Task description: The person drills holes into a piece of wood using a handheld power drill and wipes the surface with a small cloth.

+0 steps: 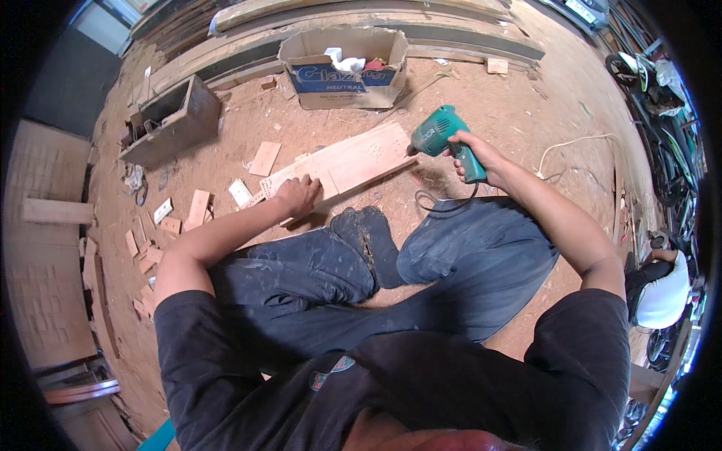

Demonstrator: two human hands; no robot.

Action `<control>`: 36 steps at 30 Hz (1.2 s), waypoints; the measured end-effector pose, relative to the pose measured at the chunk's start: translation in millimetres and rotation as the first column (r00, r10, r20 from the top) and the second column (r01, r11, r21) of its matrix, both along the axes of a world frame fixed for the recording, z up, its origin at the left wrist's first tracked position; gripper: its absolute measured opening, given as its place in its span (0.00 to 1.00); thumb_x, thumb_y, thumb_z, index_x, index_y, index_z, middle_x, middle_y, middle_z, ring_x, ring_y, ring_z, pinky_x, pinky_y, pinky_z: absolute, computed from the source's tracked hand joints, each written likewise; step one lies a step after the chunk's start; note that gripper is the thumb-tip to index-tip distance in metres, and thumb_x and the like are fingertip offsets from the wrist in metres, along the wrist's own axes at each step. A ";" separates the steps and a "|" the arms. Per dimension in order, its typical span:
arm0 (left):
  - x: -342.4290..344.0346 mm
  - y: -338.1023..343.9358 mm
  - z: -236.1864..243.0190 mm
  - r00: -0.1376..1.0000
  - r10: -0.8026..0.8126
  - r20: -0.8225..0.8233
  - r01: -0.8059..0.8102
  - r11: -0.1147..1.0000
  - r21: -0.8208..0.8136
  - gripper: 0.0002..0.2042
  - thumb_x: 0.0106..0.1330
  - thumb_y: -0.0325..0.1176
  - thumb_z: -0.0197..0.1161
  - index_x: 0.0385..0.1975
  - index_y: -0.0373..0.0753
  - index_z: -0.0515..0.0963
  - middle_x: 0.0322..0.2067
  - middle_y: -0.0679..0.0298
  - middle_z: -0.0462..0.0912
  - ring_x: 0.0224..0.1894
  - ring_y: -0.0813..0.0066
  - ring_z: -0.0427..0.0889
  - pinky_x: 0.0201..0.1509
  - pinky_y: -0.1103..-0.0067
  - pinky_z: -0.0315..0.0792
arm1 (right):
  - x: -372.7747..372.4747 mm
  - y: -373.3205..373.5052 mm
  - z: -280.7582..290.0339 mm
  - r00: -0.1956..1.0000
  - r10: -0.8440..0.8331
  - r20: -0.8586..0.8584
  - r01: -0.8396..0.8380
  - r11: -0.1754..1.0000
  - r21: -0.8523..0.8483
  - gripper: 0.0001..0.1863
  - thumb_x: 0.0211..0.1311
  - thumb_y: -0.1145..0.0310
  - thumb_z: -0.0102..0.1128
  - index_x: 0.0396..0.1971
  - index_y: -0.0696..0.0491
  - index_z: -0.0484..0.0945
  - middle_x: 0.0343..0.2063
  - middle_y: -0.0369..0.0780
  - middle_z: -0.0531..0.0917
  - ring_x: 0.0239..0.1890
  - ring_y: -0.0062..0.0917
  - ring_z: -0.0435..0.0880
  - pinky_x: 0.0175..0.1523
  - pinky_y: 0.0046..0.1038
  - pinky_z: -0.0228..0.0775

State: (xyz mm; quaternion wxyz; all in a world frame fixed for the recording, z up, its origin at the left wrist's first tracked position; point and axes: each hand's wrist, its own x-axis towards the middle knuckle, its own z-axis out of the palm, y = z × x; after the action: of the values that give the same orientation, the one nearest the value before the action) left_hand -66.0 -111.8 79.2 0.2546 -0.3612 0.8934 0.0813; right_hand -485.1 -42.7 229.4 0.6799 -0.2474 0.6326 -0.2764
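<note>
A long pale wooden board (368, 159) lies at a slant in front of my legs, with rows of small holes at both ends and a line across its middle. My left hand (299, 195) is on its near left part, fingers bent over the wood and gripping it; the thumb is hidden. In my right hand (481, 155) is a green power drill (438, 131), held by its handle with its cord hanging below. The drill's dark chuck points left, close to the board's right end; whether it touches I cannot tell.
Behind the board stand an open cardboard box (342, 79) and a wooden crate (174, 124). Small wood offcuts (197, 209) litter the ground at left. Long timber planks (466, 45) lie at the back. A pale cable (575, 140) and parked motorcycles (662, 150) are at right, where another person (662, 289) crouches.
</note>
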 end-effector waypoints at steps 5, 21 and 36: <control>26.9 -7.7 -17.9 0.998 -0.022 -0.066 0.019 0.999 -0.050 0.23 0.67 0.40 0.53 0.59 0.37 0.64 0.52 0.44 0.74 0.45 0.48 0.84 0.46 0.60 0.78 | 13.4 -6.5 0.7 0.997 0.043 -0.061 -0.045 0.999 -0.025 0.21 0.62 0.51 0.55 0.40 0.55 0.76 0.17 0.32 0.74 0.15 0.19 0.74 0.22 0.24 0.71; 25.0 -8.9 -32.8 0.996 -0.082 -0.024 0.079 0.992 -0.095 0.29 0.65 0.39 0.55 0.65 0.32 0.65 0.60 0.40 0.71 0.45 0.55 0.84 0.43 0.64 0.77 | 43.3 -47.8 -9.5 0.980 0.162 -0.116 -0.160 0.987 0.024 0.21 0.62 0.53 0.52 0.42 0.57 0.76 0.18 0.34 0.74 0.16 0.22 0.75 0.23 0.28 0.73; 10.9 -3.1 -15.0 0.997 -0.057 0.059 0.063 0.992 -0.110 0.27 0.67 0.39 0.53 0.66 0.35 0.66 0.65 0.41 0.67 0.51 0.58 0.83 0.45 0.63 0.75 | 34.5 -57.8 -25.6 0.991 0.118 -0.065 -0.119 0.993 -0.023 0.19 0.62 0.54 0.55 0.39 0.56 0.77 0.17 0.36 0.76 0.16 0.24 0.77 0.23 0.29 0.75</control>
State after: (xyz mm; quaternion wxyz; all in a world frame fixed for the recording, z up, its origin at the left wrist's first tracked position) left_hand -55.1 -114.9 64.2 0.2610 -0.3498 0.8996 0.0133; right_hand -450.6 -100.4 203.7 0.6711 -0.3024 0.6344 -0.2360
